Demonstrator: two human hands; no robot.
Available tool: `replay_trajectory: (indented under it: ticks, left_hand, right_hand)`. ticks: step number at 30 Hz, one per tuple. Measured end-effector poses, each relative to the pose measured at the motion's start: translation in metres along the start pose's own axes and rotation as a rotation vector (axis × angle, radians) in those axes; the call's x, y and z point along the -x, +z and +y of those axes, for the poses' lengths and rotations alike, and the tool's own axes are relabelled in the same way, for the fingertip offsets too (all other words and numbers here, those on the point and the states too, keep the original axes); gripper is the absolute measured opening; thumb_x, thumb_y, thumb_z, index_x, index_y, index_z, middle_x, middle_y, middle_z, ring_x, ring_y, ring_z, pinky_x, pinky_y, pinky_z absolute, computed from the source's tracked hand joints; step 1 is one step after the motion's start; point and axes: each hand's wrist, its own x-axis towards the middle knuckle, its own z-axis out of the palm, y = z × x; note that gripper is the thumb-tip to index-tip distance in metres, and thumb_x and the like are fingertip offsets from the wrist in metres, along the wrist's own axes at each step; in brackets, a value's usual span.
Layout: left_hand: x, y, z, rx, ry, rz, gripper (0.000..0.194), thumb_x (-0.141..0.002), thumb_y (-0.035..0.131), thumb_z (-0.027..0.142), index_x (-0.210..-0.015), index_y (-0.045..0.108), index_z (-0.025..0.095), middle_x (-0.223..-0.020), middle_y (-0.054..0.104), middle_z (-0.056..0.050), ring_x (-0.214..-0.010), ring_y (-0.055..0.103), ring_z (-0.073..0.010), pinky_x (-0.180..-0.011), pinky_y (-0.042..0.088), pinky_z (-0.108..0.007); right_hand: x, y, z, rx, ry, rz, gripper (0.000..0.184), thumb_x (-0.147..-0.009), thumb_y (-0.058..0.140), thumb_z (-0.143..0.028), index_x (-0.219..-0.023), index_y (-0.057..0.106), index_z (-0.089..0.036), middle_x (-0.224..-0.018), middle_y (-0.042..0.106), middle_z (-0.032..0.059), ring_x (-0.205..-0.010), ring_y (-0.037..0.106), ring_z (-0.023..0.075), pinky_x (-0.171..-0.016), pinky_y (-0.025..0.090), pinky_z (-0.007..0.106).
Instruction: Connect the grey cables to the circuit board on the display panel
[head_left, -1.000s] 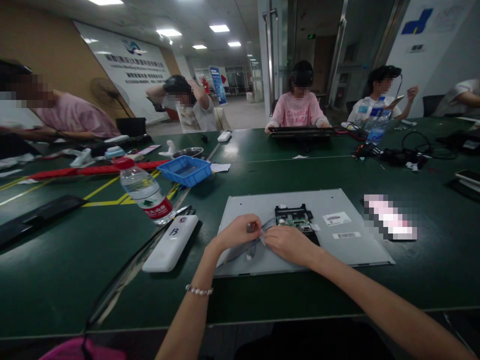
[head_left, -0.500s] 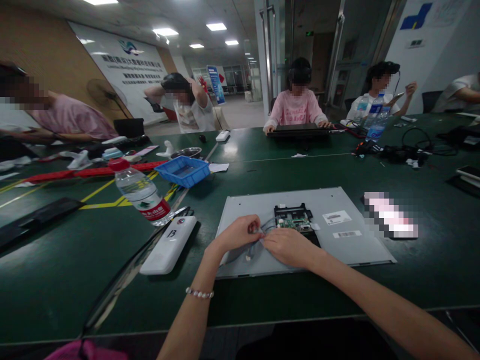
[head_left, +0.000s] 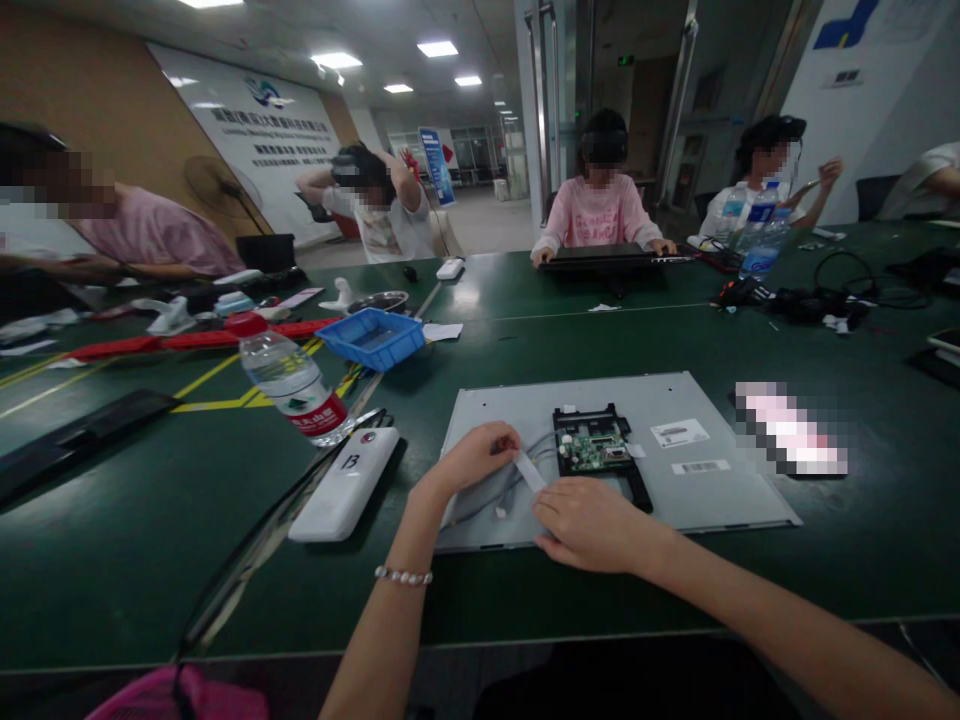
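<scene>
My left hand (head_left: 480, 456) is closed, its fingertips pinching the upper end of a short white strip (head_left: 529, 472) that looks like tape. At the strip's lower end is my right hand (head_left: 589, 522), fingers closed on it. Both hands are over a flat grey metal panel (head_left: 705, 505) lying on the table. Thin grey cables (head_left: 491, 492) run below the strip, with a small white connector (head_left: 501, 511) at a loose end. They lead toward a green circuit board (head_left: 596, 453) in a black frame (head_left: 639, 490) on the panel.
Left of the panel are a white power bank (head_left: 345, 485) marked 13 and a tilted water bottle (head_left: 292, 385). Further back stands a blue tray (head_left: 375, 340). A blurred-out phone-like object (head_left: 791, 430) lies at right. Several people sit around the green table (head_left: 495, 610).
My right hand has moved down and right, away from my left, so the white strip now shows stretched between them. The view has shifted slightly.
</scene>
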Motion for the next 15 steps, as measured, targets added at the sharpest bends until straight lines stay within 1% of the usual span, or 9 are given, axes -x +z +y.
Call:
replay_trajectory:
  ticks: [4, 7, 9, 11, 15]
  left_hand:
    - [0.001, -0.001, 0.0, 0.007, 0.006, -0.006, 0.013, -0.081, 0.051, 0.024, -0.088, 0.06, 0.019, -0.081, 0.059, 0.0, -0.073, 0.054, -0.0136, -0.069, 0.042, -0.026]
    - [0.001, 0.0, 0.0, -0.008, 0.007, -0.008, 0.016, -0.077, 0.055, 0.026, -0.09, 0.059, 0.019, -0.084, 0.059, -0.001, -0.076, 0.054, -0.0146, -0.072, 0.042, -0.027]
    - [0.001, 0.0, 0.0, -0.017, 0.002, -0.002, 0.019, -0.073, 0.059, 0.026, -0.091, 0.058, 0.019, -0.085, 0.058, -0.001, -0.078, 0.054, -0.0153, -0.073, 0.042, -0.028]
    - [0.001, 0.001, 0.0, -0.004, -0.004, 0.002, 0.019, -0.072, 0.06, 0.026, -0.09, 0.058, 0.019, -0.085, 0.058, -0.001, -0.079, 0.054, -0.0153, -0.073, 0.042, -0.028]
    - [0.0, 0.0, 0.0, 0.05, -0.028, -0.011, 0.014, -0.077, 0.058, 0.028, -0.088, 0.06, 0.019, -0.082, 0.059, -0.001, -0.077, 0.054, -0.0145, -0.072, 0.043, -0.027]
  right_hand:
    - [-0.001, -0.004, 0.004, -0.031, 0.019, 0.019, 0.023, -0.091, 0.043, -0.026, -0.093, 0.06, -0.012, -0.093, 0.066, 0.0106, -0.091, 0.06, 0.0211, -0.086, 0.044, 0.035]
    - [-0.008, -0.005, 0.009, -0.044, 0.024, 0.083, 0.023, -0.09, 0.044, -0.026, -0.101, 0.058, -0.012, -0.105, 0.064, 0.0125, -0.102, 0.057, 0.0217, -0.092, 0.042, 0.036]
    - [-0.011, -0.002, 0.012, -0.045, 0.022, 0.106, 0.027, -0.089, 0.047, -0.028, -0.108, 0.056, -0.01, -0.114, 0.061, 0.0147, -0.11, 0.053, 0.0225, -0.096, 0.04, 0.037]
    - [-0.012, 0.001, 0.012, -0.044, 0.025, 0.087, 0.032, -0.088, 0.049, -0.03, -0.112, 0.054, -0.009, -0.117, 0.059, 0.0161, -0.112, 0.052, 0.0234, -0.096, 0.04, 0.037]
    - [-0.003, 0.007, 0.007, -0.032, 0.039, 0.055, 0.036, -0.088, 0.048, -0.031, -0.115, 0.053, -0.008, -0.121, 0.058, 0.0173, -0.114, 0.052, 0.0242, -0.097, 0.041, 0.037]
